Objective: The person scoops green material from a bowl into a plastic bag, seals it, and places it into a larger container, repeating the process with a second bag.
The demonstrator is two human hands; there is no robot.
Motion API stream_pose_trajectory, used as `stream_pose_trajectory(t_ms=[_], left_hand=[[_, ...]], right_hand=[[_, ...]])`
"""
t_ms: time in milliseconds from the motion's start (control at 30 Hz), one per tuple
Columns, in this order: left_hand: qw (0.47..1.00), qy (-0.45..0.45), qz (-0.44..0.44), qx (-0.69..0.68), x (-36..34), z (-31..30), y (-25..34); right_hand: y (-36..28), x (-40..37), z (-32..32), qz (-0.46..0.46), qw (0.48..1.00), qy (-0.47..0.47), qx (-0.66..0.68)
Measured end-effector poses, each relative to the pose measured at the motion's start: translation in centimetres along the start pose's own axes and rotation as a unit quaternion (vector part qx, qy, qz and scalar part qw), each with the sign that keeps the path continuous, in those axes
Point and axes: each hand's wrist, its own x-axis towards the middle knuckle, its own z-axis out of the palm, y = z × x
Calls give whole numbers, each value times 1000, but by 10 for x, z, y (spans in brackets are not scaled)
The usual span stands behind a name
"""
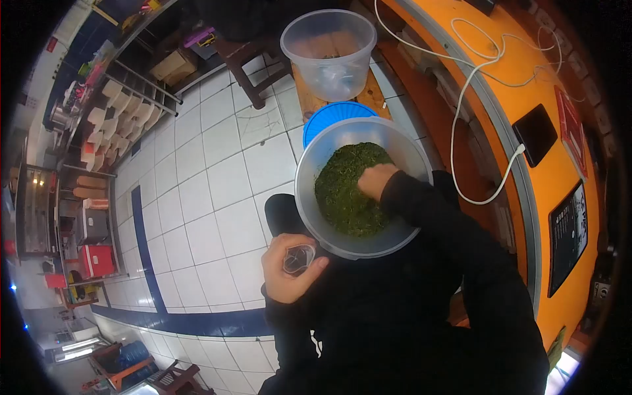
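Note:
A translucent plastic tub [308,217] rests at my lap, holding a heap of finely chopped green leaves [349,204]. My right hand [378,180] reaches into this tub, its fingers curled down into the leaves; the fingertips are hidden among them. Left of the tub, over the floor, my left hand [289,270] is wrapped round a small clear plastic cup [299,258]. The cup's mouth faces up toward me, and I cannot make out anything inside it.
Beyond the tub lie a blue lid [336,117] and another clear tub [329,49] on a wooden bench [309,99]. To the right, an orange counter [500,99] carries a phone [534,135], a white cable [454,145] and a tablet [567,237]. Shelves stand left.

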Motion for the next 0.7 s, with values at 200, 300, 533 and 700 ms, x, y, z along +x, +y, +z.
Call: stream_pose_trajectory(t_ms=[200, 300, 533, 700], left_hand=[[1000, 2, -18, -15, -2, 1, -3], [1000, 8, -1, -6, 0, 2, -2], [1000, 7, -22, -7, -3, 1, 0], [1000, 3, -16, -1, 0, 1, 1]], right_hand=[[1, 8, 8, 16, 999, -31, -2], [5, 9, 19, -25, 999, -21, 11], [28, 7, 7, -12, 990, -43, 134], [12, 10, 16, -13, 993, -83, 88]])
